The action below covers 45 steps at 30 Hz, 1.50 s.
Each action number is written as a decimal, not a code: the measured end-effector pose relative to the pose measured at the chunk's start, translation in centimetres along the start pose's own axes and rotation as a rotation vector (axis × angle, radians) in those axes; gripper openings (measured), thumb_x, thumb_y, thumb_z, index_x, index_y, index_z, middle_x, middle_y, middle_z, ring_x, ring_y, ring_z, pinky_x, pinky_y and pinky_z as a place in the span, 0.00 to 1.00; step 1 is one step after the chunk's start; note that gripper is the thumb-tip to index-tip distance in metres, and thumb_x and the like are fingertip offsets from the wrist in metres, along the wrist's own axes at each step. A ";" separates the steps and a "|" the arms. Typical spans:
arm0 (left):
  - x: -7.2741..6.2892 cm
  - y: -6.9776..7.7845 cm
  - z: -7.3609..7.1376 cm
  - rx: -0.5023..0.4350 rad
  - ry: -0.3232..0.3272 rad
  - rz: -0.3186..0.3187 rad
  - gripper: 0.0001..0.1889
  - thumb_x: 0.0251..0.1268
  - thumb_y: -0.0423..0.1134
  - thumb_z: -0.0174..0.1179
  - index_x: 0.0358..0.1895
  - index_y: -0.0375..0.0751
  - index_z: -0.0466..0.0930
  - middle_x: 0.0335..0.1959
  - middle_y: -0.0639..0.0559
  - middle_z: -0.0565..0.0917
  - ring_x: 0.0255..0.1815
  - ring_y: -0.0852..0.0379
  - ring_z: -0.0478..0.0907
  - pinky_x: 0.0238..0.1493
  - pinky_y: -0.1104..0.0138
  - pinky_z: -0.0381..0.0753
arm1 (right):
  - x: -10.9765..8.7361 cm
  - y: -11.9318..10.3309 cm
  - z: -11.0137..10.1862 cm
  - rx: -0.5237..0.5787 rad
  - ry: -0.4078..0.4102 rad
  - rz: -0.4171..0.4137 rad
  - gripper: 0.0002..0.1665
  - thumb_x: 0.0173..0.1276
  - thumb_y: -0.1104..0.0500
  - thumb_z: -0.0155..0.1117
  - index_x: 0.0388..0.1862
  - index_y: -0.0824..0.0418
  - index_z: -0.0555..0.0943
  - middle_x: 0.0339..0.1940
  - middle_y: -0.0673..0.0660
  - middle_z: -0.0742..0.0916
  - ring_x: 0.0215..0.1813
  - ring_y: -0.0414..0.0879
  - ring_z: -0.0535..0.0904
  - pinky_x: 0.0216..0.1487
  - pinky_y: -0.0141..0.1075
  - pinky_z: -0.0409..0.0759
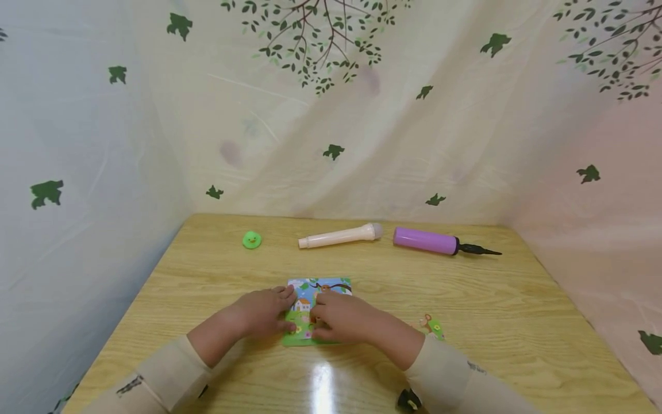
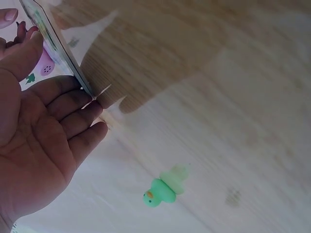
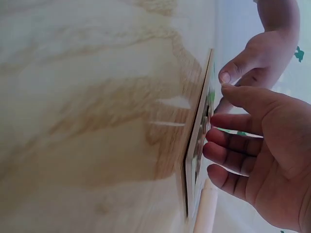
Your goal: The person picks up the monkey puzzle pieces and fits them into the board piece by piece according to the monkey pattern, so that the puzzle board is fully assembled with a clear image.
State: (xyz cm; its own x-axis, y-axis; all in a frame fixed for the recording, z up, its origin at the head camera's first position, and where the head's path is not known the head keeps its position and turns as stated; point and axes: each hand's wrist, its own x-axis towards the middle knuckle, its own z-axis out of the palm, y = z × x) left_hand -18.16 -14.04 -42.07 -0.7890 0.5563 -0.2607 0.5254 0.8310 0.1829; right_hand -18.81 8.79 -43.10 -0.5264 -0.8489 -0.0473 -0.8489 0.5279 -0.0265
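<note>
A flat picture-puzzle board (image 1: 296, 340), printed with a small house, a branch and grass, lies on the wooden table in front of me. My left hand (image 1: 265, 312) is at its left side, thumb and fingers spread over that edge. In the left wrist view, the fingertips (image 2: 92, 109) meet the board's rim. Over the middle and right of the picture is my right hand (image 1: 345, 317), hiding part of it. The right wrist view shows this hand's loosely bent fingers (image 3: 231, 150) with their tips at the board's face, no object visible between them and the thumb.
Loose puzzle pieces (image 1: 433, 326) lie right of the board, partly behind the right forearm. Along the back of the table are a green toy duck (image 1: 251, 240), a pale pink microphone (image 1: 341, 236) and a purple hand pump (image 1: 426, 240). Printed cloth (image 1: 331, 184) hangs behind the table.
</note>
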 end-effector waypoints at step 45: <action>0.2 -0.4 -0.6 -0.103 -0.011 -0.016 0.36 0.71 0.55 0.55 0.74 0.37 0.61 0.76 0.42 0.62 0.76 0.43 0.60 0.75 0.51 0.61 | -4.3 2.4 -2.3 0.045 0.039 0.056 0.21 0.72 0.47 0.60 0.60 0.53 0.81 0.47 0.48 0.81 0.46 0.41 0.75 0.48 0.34 0.79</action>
State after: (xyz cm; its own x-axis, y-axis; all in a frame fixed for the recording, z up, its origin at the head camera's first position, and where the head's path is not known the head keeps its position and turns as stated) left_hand -18.69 -14.24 -41.59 -0.7930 0.5437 -0.2749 0.4770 0.8348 0.2749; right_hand -18.70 13.68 -40.69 -0.5754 -0.8178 -0.0114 -0.8154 0.5747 -0.0696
